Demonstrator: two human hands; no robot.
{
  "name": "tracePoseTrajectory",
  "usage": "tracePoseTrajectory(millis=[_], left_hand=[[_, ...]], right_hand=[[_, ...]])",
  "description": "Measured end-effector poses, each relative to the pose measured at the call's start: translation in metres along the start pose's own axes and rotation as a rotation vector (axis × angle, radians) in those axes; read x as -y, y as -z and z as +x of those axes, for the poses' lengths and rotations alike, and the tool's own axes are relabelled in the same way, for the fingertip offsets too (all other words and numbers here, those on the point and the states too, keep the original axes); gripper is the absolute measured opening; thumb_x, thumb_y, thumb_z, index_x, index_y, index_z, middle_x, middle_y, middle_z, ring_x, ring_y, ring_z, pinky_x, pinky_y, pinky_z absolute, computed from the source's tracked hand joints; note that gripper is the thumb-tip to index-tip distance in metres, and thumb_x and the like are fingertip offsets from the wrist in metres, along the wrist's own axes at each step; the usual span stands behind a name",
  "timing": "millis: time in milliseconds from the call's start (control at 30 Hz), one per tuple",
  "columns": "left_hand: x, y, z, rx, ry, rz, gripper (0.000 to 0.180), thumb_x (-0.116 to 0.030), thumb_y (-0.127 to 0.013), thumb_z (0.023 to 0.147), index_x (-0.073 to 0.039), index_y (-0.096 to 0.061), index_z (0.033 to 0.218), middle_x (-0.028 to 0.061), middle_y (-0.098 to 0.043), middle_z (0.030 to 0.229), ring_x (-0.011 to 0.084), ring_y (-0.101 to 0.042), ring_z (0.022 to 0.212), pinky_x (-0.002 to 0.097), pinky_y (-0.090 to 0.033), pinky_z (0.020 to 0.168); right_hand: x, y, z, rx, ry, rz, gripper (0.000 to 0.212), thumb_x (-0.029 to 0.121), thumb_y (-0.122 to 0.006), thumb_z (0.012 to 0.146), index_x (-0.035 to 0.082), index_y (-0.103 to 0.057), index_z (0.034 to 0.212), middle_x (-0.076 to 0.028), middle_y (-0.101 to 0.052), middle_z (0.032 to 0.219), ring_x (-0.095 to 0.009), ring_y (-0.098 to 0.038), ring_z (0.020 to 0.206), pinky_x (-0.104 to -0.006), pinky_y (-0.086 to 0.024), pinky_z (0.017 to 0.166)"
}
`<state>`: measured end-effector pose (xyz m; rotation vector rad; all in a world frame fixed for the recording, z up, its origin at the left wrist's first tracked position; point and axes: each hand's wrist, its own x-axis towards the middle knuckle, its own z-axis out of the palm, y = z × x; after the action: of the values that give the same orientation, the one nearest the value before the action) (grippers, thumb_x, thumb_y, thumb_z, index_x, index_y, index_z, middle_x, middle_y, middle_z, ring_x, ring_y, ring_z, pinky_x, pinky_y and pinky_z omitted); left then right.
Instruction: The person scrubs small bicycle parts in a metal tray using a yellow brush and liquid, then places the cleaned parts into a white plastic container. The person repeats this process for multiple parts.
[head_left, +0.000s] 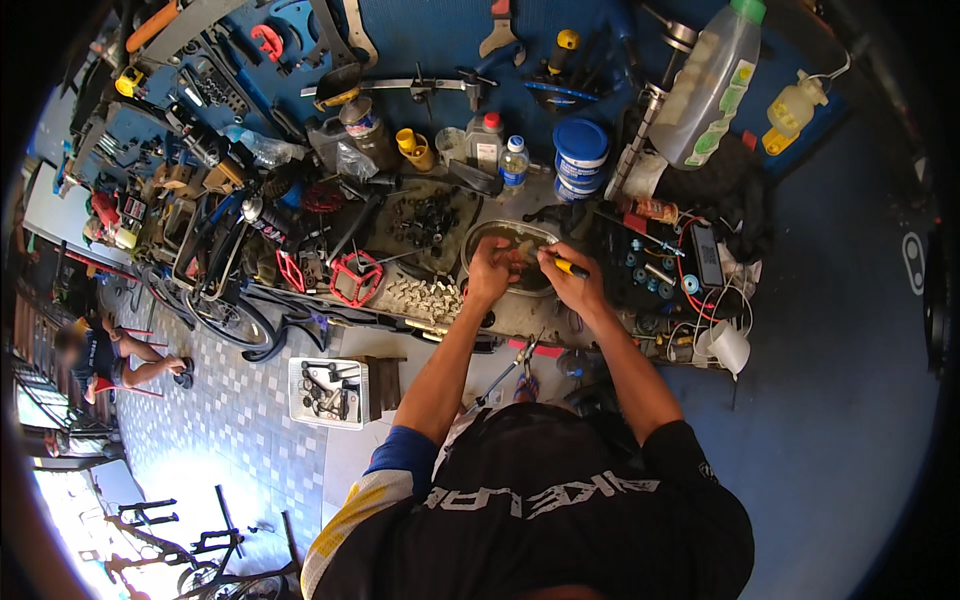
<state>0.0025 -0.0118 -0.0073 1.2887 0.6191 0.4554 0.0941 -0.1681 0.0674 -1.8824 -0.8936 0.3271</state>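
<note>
Over an oval basin [468, 243] on the workbench, both of my hands are close together. My right hand [574, 284] is closed around a slim tool with a yellow and black handle [571, 268]; its working end points toward my left hand and is too small to make out. My left hand [492, 268] has its fingers pinched together at the basin's left side. Whatever they hold is hidden by the fingers. Pale brass-coloured small parts [425, 298] lie heaped just left of my left hand, with a red bicycle pedal [356, 278] farther left.
Behind the basin stand a blue-lidded tub [580, 158], a clear bottle [514, 163] and a large grey jug [705, 95]. Dark small parts [425, 220] cover the bench. A phone [706, 255] and cables lie right, near a white cup [728, 346]. Below is a white parts basket [328, 392]; a person [110, 355] sits far left.
</note>
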Motion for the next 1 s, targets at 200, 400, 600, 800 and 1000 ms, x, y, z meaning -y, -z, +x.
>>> tracePoseTrajectory(millis=[200,400,600,800,1000], left_hand=[[0.009,0.007,0.006,-0.06,0.059,0.001,0.021,0.006,-0.051,0.095,0.006,-0.056,0.116,0.017,-0.068,0.108,0.0227,-0.071,0.091,0.0329,-0.062,0.07],[0.0,0.004,0.002,0.0,0.117,-0.097,0.016,0.003,-0.052,0.097,0.008,-0.06,0.11,0.0172,-0.07,0.104,0.0228,-0.072,0.083,0.0326,-0.061,0.069],[-0.008,0.001,-0.003,0.022,0.171,-0.065,0.016,0.003,-0.052,0.097,0.008,-0.063,0.109,0.0154,-0.071,0.097,0.0217,-0.072,0.075,0.031,-0.06,0.066],[-0.001,0.006,-0.001,0.059,0.168,-0.092,0.019,0.002,-0.051,0.1,0.008,-0.063,0.114,0.0162,-0.071,0.095,0.0207,-0.071,0.075,0.0305,-0.061,0.066],[0.002,0.01,0.0,0.035,0.192,-0.093,0.018,-0.002,-0.055,0.101,0.008,-0.062,0.114,0.0149,-0.071,0.094,0.0191,-0.07,0.075,0.0309,-0.061,0.067]], right_hand=[[-0.002,0.006,-0.003,0.093,0.188,-0.086,0.023,0.024,-0.074,0.09,0.007,-0.073,0.106,-0.012,-0.072,0.089,-0.025,-0.069,0.081,-0.0349,-0.053,0.071],[-0.015,0.016,-0.001,0.066,0.37,-0.155,0.021,0.021,-0.077,0.088,0.008,-0.075,0.105,-0.01,-0.074,0.091,-0.025,-0.068,0.081,-0.0353,-0.053,0.072],[-0.004,0.02,0.0,0.085,0.262,-0.139,0.021,0.02,-0.077,0.088,0.007,-0.076,0.105,-0.01,-0.075,0.094,-0.024,-0.068,0.083,-0.0348,-0.054,0.074],[-0.013,0.018,-0.002,0.088,0.36,-0.137,0.023,0.02,-0.078,0.087,0.009,-0.075,0.106,-0.009,-0.075,0.095,-0.025,-0.067,0.083,-0.0353,-0.054,0.074],[-0.012,0.01,0.007,0.12,0.348,-0.083,0.02,0.02,-0.078,0.087,0.008,-0.075,0.103,-0.008,-0.074,0.089,-0.025,-0.065,0.077,-0.0359,-0.052,0.07]])
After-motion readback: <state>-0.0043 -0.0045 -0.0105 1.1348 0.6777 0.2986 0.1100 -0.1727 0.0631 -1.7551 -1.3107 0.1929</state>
